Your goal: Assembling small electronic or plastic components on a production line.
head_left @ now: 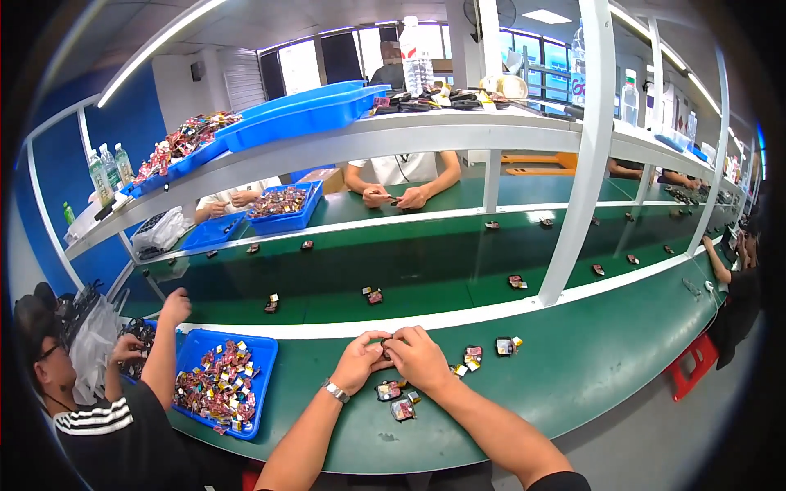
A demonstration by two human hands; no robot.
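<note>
My left hand [357, 363] and my right hand [419, 358] meet over the green table [524, 401], fingers closed together on a small dark part [386, 350]. Fingers cover most of that part, so its exact kind is hidden. Just below the hands lie two small black casings [402, 409] with reddish circuit boards and pale tabs. To the right of my right hand are another such piece [473, 355] and a black casing with a white and yellow tab [505, 346]. A metal-banded watch [336, 391] circles my left wrist.
A blue tray [268, 360] heaped with small red boards stands left. Beyond a white rail [327, 330] runs a green conveyor [434, 282] carrying scattered pieces. A white post [579, 164] and shelf [458, 135] rise ahead. Co-workers sit left, opposite and far right.
</note>
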